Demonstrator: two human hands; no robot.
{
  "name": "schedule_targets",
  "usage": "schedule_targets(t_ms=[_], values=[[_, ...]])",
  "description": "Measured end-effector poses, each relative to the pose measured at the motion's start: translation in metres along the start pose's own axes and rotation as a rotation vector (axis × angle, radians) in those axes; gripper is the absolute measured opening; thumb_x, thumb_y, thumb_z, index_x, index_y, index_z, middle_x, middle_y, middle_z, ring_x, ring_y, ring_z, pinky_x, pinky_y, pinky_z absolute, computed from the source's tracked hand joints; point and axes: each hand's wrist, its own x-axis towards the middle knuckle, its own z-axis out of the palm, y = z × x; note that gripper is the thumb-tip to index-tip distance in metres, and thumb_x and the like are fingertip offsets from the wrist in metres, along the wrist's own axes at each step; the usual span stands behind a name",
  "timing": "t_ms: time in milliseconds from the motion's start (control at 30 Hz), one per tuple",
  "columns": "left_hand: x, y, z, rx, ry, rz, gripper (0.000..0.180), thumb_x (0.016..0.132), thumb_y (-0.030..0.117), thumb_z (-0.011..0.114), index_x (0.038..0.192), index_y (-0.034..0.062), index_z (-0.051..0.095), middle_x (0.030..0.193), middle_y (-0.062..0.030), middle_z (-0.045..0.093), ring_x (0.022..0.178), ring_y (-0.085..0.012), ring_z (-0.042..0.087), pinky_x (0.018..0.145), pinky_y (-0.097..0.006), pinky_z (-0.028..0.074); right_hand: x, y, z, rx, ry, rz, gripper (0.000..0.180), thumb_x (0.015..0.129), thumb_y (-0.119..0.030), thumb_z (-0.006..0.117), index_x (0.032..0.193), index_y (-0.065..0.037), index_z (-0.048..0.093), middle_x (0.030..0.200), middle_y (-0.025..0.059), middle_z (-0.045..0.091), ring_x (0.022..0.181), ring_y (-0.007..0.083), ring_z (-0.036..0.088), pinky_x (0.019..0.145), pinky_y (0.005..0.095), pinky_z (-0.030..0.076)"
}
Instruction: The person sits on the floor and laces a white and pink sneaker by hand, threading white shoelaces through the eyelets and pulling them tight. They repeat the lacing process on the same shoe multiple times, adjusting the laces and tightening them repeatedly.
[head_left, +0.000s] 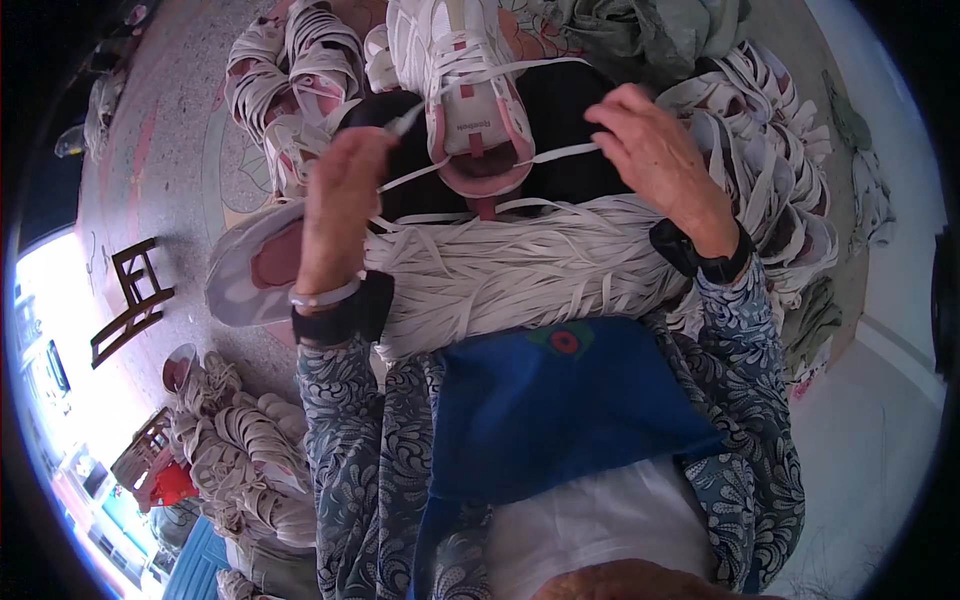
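Observation:
A white sneaker (468,100) with a pink lining rests over my dark-clad knees, its heel opening toward me. White shoelace (565,153) runs out from both sides of its collar. My right hand (660,155) pinches the lace on the right, a little apart from the shoe. On the left, my left hand (345,200) is slightly blurred, with its fingers closed at the other lace end. A thick bundle of loose white laces (520,268) lies across my lap below the sneaker. Another white shoe (255,265) with a pink inside sits beside my left wrist.
Several laced shoes are heaped at the far left (322,55), along the right (765,160) and at the lower left (255,445). A small wooden chair (138,290) stands on the speckled floor. Grey-green cloth (660,35) lies beyond the sneaker. A blue apron (570,410) covers my front.

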Motion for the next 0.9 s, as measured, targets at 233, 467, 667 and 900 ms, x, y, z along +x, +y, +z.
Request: schedule_targets(t_ms=[233,467,667,900], values=[[-0.02,0.03,0.001,0.032,-0.156,0.06,0.018,0.095,0.016,0.054,0.096,0.0033,0.068,0.074,0.0012,0.06,0.062,-0.0034,0.048,0.055,-0.02,0.038,0.008,-0.009,0.032,-0.022,-0.185,-0.254,0.01,0.08,-0.004,0.059,0.088,-0.002,0.055,0.093,0.0101,0.049,0.073,0.0299,0.061,0.059,0.0377,0.054],[0.017,0.017,0.02,0.319,-0.17,0.095,0.024,0.094,0.021,0.055,0.103,0.0016,0.065,0.077,-0.0043,0.065,0.06,-0.0078,0.059,0.052,-0.022,0.046,0.013,-0.002,0.037,0.108,-0.033,-0.176,0.007,0.077,-0.003,0.059,0.08,-0.002,0.053,0.081,0.0107,0.05,0.069,0.0315,0.061,0.058,0.0389,0.054],[0.043,0.011,0.019,0.358,-0.178,0.103,0.029,0.094,0.025,0.055,0.11,0.0027,0.064,0.087,-0.0055,0.067,0.067,-0.0101,0.064,0.053,-0.023,0.052,0.021,-0.006,0.026,0.069,-0.03,-0.105,0.004,0.083,-0.006,0.059,0.085,-0.003,0.057,0.082,0.0117,0.057,0.07,0.0339,0.06,0.062,0.0399,0.051],[0.056,0.026,0.017,0.499,-0.285,0.11,0.028,0.094,0.025,0.053,0.106,0.0024,0.064,0.085,-0.0044,0.067,0.07,-0.01,0.063,0.057,-0.024,0.05,0.056,0.006,0.044,0.307,0.102,0.03,0.015,0.087,-0.015,0.063,0.094,-0.002,0.065,0.078,0.0124,0.065,0.068,0.0266,0.063,0.064,0.0318,0.049]])
